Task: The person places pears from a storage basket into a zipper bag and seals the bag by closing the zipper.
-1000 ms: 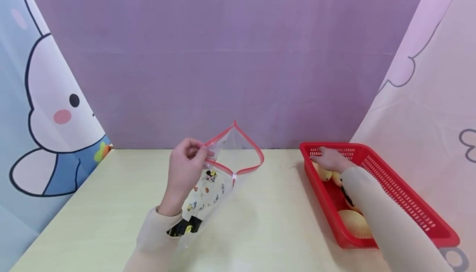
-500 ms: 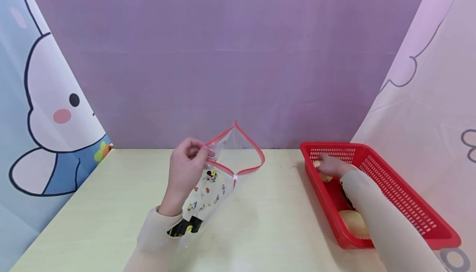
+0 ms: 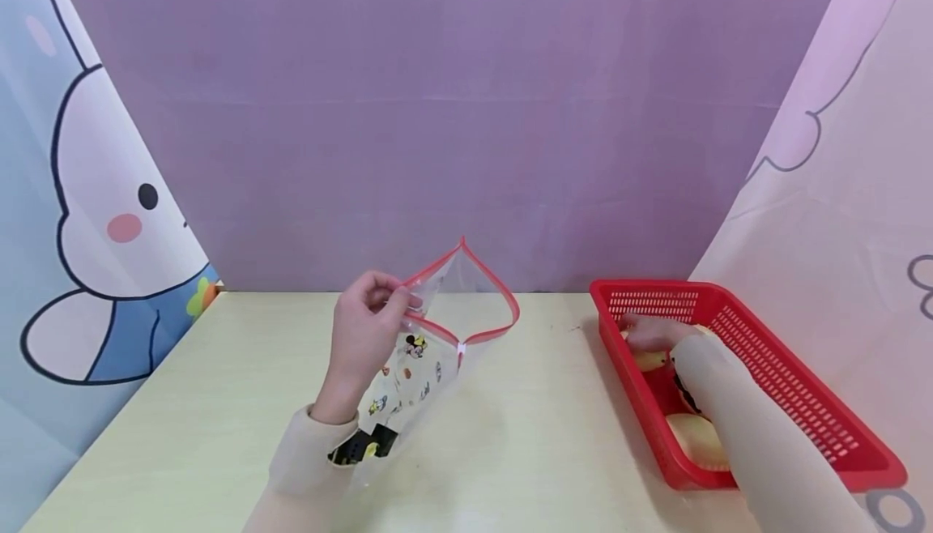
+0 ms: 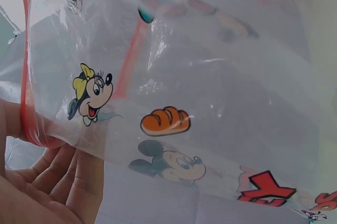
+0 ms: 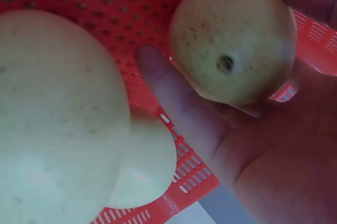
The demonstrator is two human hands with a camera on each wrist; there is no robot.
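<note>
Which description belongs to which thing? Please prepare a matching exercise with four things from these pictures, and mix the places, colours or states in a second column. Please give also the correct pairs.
Column 1
1. left hand
2. right hand
3. cartoon-printed zip bag
4. plastic basket

Column 2
A. red, with slotted walls
B. inside the basket
C. transparent, with a red-edged open mouth
D. pinching the bag's edge

Right pairs: 1-D, 2-B, 3-C, 4-A
</note>
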